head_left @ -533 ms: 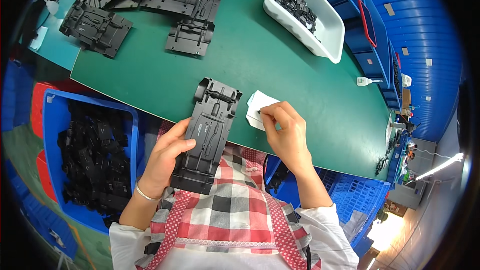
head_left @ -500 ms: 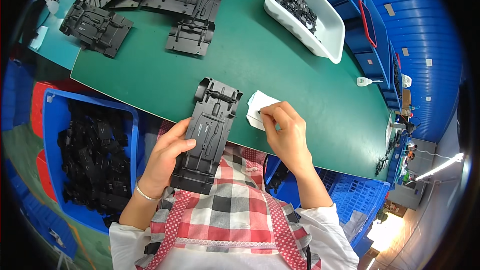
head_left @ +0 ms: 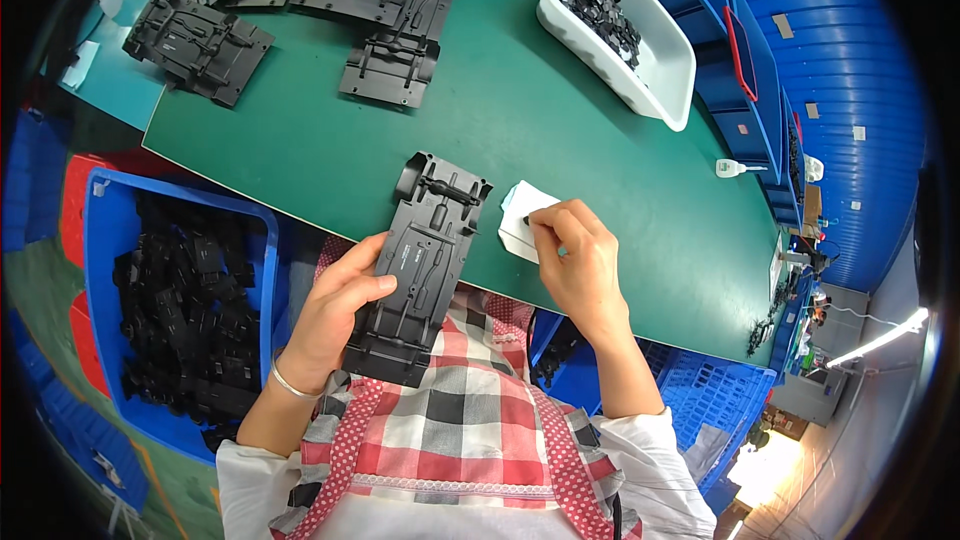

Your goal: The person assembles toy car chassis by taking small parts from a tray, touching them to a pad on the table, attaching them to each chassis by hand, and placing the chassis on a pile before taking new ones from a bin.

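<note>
One black chassis (head_left: pixel 425 270), one white sheet (head_left: pixel 522 225).

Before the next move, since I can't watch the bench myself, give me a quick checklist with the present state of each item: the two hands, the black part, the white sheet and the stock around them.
1. Left hand grips the black plastic chassis part: ok, thumb on its face, part held at the table edge.
2. Right hand on the white sheet: ok, fingertips pinch at it.
3. Whether anything has been peeled off the sheet: cannot tell, fingers hide it.
4. White sheet lies on the green table: ok.
5. White bin holds small black pieces: ok.
6. Blue crate at the left holds black parts: ok.
</note>
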`<state>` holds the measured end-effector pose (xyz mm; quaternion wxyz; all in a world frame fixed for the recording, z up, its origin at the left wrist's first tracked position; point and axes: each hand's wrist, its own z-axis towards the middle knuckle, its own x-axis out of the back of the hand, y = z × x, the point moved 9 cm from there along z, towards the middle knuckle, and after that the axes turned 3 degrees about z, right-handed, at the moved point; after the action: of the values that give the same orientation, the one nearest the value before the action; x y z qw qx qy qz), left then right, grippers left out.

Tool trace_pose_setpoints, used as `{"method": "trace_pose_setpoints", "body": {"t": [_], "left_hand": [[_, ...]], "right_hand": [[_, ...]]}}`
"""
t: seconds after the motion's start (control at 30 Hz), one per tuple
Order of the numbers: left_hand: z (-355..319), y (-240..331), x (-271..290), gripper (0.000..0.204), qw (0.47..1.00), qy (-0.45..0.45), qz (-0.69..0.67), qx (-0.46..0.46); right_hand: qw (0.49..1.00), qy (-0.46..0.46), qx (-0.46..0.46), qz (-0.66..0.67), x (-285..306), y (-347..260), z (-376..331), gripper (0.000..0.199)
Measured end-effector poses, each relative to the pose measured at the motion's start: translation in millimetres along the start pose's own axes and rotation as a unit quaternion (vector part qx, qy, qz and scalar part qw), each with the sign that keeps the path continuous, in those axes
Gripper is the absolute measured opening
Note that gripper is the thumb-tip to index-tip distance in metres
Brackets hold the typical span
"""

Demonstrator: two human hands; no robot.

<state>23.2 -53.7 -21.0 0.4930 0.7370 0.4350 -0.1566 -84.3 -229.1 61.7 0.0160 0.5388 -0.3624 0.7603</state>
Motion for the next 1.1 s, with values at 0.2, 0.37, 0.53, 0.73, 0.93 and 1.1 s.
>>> {"method": "trace_pose_setpoints", "body": {"t": [0.2,0.37,0.53,0.73,0.93,1.1], "left_hand": [[2,1,3,0.056,0.997,0.047,0.062,-0.024],[1,2,3,0.056,0.997,0.045,0.054,-0.022],[-1,-1,0,0.054,1.000,0.006,-0.006,0.006],[3,-6,-10,0.066,0.990,-0.070,-0.118,0.022],[0,-12,-17,0.059,0.957,-0.118,-0.261,0.040],[-1,-15,-20,0.057,0.946,-0.161,-0.276,0.063]], "right_hand": [[1.000,0.009,0.000,0.005,7,-4,3,0.006],[1.000,-0.004,0.023,0.004,-1,-8,2,0.006],[1.000,-0.015,0.015,-0.003,-2,-6,2,0.005],[0.988,-0.002,-0.114,0.107,14,14,6,0.009],[0.898,-0.025,-0.289,0.329,2,44,-4,0.009],[0.987,0.006,-0.112,0.111,8,16,3,0.008]]}}
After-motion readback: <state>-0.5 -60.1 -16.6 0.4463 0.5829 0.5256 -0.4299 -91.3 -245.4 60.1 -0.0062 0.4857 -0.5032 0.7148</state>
